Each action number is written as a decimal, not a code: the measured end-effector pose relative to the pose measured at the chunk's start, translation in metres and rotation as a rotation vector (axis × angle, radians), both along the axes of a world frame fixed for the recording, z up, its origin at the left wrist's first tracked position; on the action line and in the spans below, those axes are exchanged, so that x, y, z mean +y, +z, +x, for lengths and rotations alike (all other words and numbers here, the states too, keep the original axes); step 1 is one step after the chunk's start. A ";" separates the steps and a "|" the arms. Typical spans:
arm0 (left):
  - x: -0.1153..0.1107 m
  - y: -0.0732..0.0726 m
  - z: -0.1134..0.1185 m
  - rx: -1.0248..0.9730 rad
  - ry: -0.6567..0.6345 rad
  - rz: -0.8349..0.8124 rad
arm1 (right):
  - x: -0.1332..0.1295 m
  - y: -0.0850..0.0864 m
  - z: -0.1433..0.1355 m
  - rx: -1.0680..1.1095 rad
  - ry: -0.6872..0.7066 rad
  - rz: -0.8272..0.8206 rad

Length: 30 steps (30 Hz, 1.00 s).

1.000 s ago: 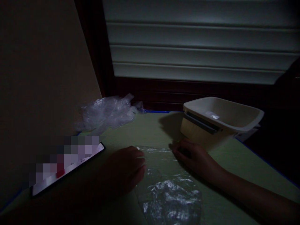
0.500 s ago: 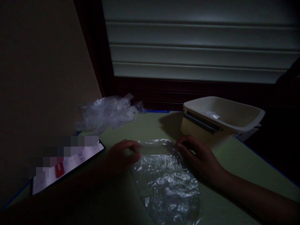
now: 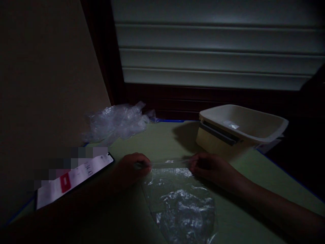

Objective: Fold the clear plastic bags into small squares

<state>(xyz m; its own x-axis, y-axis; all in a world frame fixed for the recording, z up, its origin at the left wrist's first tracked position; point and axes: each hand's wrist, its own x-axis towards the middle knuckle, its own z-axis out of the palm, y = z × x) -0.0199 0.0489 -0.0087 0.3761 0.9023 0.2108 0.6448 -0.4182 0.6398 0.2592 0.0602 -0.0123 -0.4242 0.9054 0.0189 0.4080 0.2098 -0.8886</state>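
Observation:
A clear plastic bag (image 3: pixel 182 203) lies flat on the green tabletop (image 3: pixel 162 139), its crinkled surface catching the light. My left hand (image 3: pixel 135 164) pinches the left corner of its far edge, thumb and fingers closed. At the opposite corner, my right hand (image 3: pixel 207 164) is closed on the same edge. Between the two hands the edge is stretched into a straight, narrow strip. The near end of the bag runs down to the bottom of the view.
A heap of crumpled clear plastic bags (image 3: pixel 116 122) lies at the back left. A cream plastic bin (image 3: pixel 215 139) with a small shiny piece inside stands at the back right. A phone (image 3: pixel 76 179) with a lit screen lies at left. Behind is a slatted shutter (image 3: pixel 215 57).
My right fingers have curled in more tightly at the bag's corner. The strip between my hands looks narrower, and the upper part of the bag lies smoother.

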 end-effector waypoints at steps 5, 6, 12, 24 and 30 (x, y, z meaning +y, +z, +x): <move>0.008 -0.008 -0.009 -0.017 -0.112 0.097 | 0.000 0.002 0.001 -0.084 -0.024 0.053; 0.009 -0.009 -0.010 -0.018 -0.133 0.105 | 0.000 0.002 0.001 -0.095 -0.022 0.068; 0.008 -0.003 -0.012 0.020 -0.235 0.148 | -0.003 0.003 0.000 -0.184 -0.007 0.214; -0.006 0.010 -0.010 0.687 -0.397 0.442 | -0.012 0.003 0.000 -0.336 0.163 0.610; -0.008 0.005 -0.016 0.625 -0.463 0.418 | -0.012 0.000 0.001 -0.327 0.144 0.592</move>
